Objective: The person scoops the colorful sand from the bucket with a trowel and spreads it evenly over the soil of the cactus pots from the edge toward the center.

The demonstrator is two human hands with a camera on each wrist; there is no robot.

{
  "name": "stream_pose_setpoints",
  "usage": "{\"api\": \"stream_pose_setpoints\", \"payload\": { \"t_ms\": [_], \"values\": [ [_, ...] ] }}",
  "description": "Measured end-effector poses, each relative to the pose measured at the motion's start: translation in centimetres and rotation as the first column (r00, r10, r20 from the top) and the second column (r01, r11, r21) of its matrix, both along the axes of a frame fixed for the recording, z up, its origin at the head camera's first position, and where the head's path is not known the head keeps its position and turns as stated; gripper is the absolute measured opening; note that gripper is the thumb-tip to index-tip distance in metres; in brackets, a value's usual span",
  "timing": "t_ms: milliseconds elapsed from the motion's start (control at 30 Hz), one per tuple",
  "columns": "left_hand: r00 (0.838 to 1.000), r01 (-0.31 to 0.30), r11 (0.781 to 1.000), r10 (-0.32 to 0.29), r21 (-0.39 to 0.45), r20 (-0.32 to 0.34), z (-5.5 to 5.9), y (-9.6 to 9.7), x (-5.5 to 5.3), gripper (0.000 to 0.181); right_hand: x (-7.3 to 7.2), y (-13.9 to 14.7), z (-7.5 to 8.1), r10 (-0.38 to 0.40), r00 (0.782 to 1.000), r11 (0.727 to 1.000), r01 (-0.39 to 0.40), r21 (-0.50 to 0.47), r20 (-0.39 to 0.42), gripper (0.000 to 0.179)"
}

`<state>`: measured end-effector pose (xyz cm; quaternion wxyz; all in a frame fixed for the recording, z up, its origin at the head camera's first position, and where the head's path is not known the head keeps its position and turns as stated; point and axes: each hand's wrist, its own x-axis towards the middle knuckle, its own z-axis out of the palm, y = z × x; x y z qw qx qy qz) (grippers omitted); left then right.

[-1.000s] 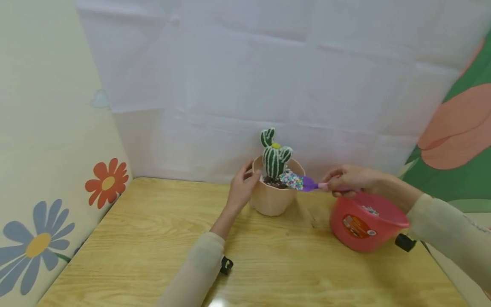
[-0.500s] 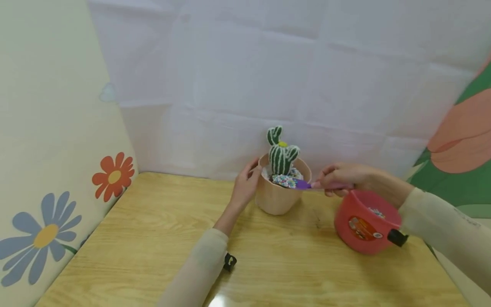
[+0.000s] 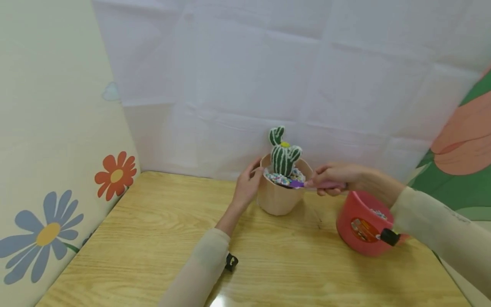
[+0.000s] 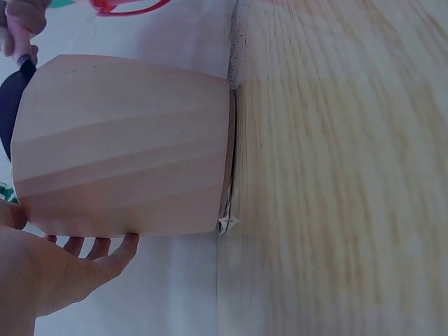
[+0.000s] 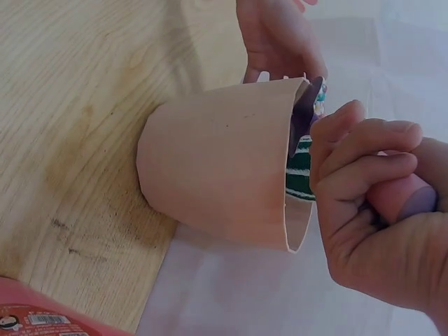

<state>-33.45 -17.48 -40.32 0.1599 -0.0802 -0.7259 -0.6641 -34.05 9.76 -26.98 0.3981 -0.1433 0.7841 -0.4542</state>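
A peach flower pot (image 3: 279,201) stands upright on the table, holding a green-and-white knitted cactus (image 3: 281,161) with a yellow top piece. Multicoloured pebbles (image 3: 273,176) surround the cactus base over dark soil. My left hand (image 3: 246,186) steadies the pot's left side, thumb near the rim and fingers (image 4: 112,262) along the outer wall. My right hand (image 3: 337,175) grips the pink handle (image 5: 399,196) of a small trowel (image 3: 297,184). Its purple blade reaches over the pot's right rim into the pebbles. Curled fingers hide part of the handle in the right wrist view.
Right of the pot is a red bucket (image 3: 358,236) with more pebbles inside, below my right forearm. A black wrist device (image 3: 389,237) overlaps it. White cloth (image 3: 230,85) hangs just behind the pot. The wooden table (image 3: 161,230) extends to the left.
The trowel, heaped with pebbles one second ago, has moved into the pot and tipped them beside the cactus. Pebbles now cover most of the visible soil. My left hand stays on the pot.
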Motion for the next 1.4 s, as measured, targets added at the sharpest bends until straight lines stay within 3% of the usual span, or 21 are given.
{"api": "stream_pose_setpoints", "payload": {
  "t_ms": [267,667,900,1167,1400],
  "values": [
    [1.0,-0.023,1.0,0.023,0.019,-0.009,-0.1,0.1,0.0,0.043,-0.2,-0.6,-0.4,-0.031,0.998,0.996,0.036,-0.085,0.058,0.02],
    [1.0,-0.01,0.999,0.009,0.049,0.013,-0.2,0.4,-0.1,0.041,-0.1,-0.1,-0.2,-0.025,0.993,0.995,0.036,-0.088,0.118,0.015],
    [0.999,-0.007,0.999,0.005,0.051,0.033,-0.1,0.3,0.0,0.043,0.2,0.9,0.4,-0.006,0.992,0.998,0.015,-0.069,0.128,0.014],
    [0.999,0.0,0.999,-0.002,0.043,0.036,-0.2,0.1,-0.2,0.043,0.4,2.2,0.7,-0.032,0.99,0.996,0.043,-0.082,0.138,0.013],
    [0.999,0.009,0.999,-0.01,0.047,0.031,-0.3,0.1,-0.2,0.043,0.5,3.8,0.7,-0.001,0.993,0.996,0.011,-0.084,0.121,0.012]
  ]
}}
